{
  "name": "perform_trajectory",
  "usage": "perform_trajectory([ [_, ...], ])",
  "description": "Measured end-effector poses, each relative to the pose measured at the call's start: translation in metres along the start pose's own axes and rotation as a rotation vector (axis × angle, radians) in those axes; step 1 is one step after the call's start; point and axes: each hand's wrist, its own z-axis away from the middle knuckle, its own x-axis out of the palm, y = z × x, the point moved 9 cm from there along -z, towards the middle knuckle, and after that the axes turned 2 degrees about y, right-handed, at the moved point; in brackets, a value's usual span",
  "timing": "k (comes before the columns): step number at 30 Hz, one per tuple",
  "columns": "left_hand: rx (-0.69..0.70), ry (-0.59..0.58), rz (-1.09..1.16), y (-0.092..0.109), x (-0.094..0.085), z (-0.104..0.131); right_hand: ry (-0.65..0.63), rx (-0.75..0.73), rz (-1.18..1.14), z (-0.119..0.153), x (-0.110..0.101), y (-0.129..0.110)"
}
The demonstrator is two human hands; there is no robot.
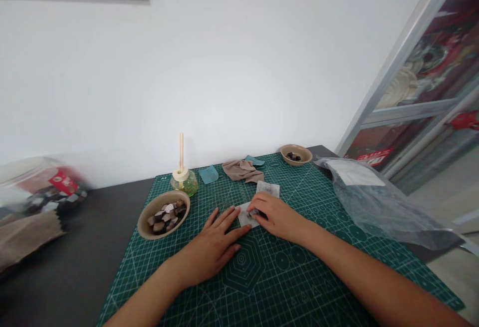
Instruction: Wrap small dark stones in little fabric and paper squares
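Observation:
My left hand lies flat with fingers stretched out, its fingertips on the left edge of a grey-white paper sheet marked with dark smudges. My right hand is closed in a pinch over that sheet. Between its fingers shows part of a small dark stone, mostly hidden by the hand. Just behind the right hand lies a second grey smudged sheet. Left of my left hand, a tan bowl holds several brown, black and white stones.
A green cutting mat covers much of the dark table. Along its back are a reed diffuser, blue sheets, a brown cloth and another bowl with dark stones. A plastic bag lies right; a blurred plastic jar stands left.

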Motion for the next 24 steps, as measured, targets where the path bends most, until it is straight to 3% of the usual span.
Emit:
perform_trajectory([
  [16,-0.007,-0.017,0.000,0.000,0.001,-0.001,-0.033,0.017,-0.040,0.001,0.001,0.002],
  [24,-0.016,-0.027,0.015,0.000,-0.001,-0.001,0.052,0.045,-0.043,0.000,0.001,0.011],
])
